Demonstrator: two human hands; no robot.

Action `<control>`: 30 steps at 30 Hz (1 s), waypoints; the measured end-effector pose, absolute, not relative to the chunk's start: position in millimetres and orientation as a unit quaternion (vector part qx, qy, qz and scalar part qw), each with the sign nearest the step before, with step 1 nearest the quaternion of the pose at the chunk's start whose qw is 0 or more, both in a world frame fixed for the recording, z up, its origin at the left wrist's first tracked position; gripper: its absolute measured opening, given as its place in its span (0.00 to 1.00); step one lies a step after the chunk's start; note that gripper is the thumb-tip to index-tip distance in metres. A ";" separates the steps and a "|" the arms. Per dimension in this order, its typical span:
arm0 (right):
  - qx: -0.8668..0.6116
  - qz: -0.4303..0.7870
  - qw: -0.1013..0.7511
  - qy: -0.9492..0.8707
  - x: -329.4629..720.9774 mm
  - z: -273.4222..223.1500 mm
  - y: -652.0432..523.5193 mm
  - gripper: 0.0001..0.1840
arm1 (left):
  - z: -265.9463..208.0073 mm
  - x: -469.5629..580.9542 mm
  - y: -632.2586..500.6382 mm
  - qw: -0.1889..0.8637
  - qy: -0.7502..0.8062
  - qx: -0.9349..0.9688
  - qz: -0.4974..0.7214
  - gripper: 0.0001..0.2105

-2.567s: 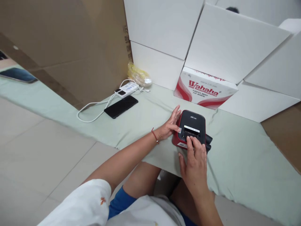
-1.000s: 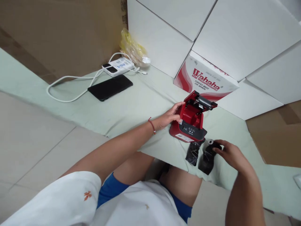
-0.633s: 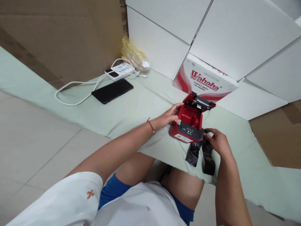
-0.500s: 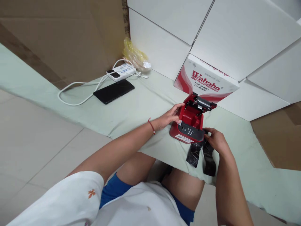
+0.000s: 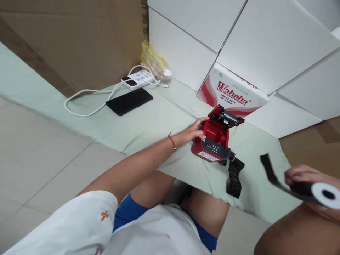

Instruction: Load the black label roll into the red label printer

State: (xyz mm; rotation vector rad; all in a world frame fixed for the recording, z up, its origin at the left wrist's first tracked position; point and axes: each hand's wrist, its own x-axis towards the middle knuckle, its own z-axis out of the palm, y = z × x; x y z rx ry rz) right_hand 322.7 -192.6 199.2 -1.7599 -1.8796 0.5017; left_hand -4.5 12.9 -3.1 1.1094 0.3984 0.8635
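Note:
A red label printer (image 5: 198,147) with a dark front panel sits on the cloth, its lid tilted up and its inner bay exposed. My left hand (image 5: 192,132) grips the printer's left side, thumb on the front edge and fingers along the wall. Off to the right, my right hand (image 5: 305,177) is closed around a roll of black tape (image 5: 302,191). The roll's white end faces up with a dark hole in it, and a loose black tail hangs out leftward. A crinkled black strip (image 5: 235,179) lies by the printer's right front corner.
A Wahaha carton (image 5: 231,90) stands right behind the printer, against white boxes (image 5: 183,46). To the left lie a black phone (image 5: 129,101), a white power bank (image 5: 139,78) with a cable, and a yellowish plastic bag (image 5: 154,60). The table's front edge runs above my knees.
My right hand has moved from beside the printer to the far right, where it now shows a black roll. One black strip has left the printer's front; my left hand stays put.

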 end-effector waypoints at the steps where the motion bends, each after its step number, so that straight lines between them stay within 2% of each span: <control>1: -0.612 0.215 0.233 -0.725 312.4 199.6 -184.0 0.24 | -3.8 -4.7 13.1 0.745 0.180 0.508 0.394 0.44; 3: -0.566 0.294 0.172 -0.751 283.5 192.4 -157.4 0.21 | -5.7 -5.4 13.6 0.745 0.174 0.511 0.392 0.43; 5: -0.603 0.290 0.118 -0.734 250.5 176.3 -125.8 0.22 | -7.3 -5.9 14.0 0.744 0.167 0.514 0.393 0.42; 11: -0.687 0.060 0.005 -0.724 190.7 118.2 -61.0 0.22 | -5.7 -5.3 13.8 0.736 0.171 0.522 0.396 0.43; 16: -0.718 0.015 -0.019 -0.696 179.7 99.5 -41.7 0.24 | -0.8 -6.7 12.5 0.732 0.179 0.528 0.391 0.43; 21: -0.716 0.014 0.012 -0.698 177.6 97.5 -44.1 0.28 | 1.6 -8.5 11.4 0.728 0.186 0.531 0.392 0.43; 27: -0.602 -0.011 0.222 -0.767 170.5 83.0 -126.3 0.17 | 1.9 -9.9 10.1 0.723 0.191 0.534 0.395 0.42; 30: -0.587 -0.052 0.225 -0.776 155.1 66.1 -167.8 0.23 | 1.3 -9.0 10.4 0.724 0.190 0.536 0.390 0.43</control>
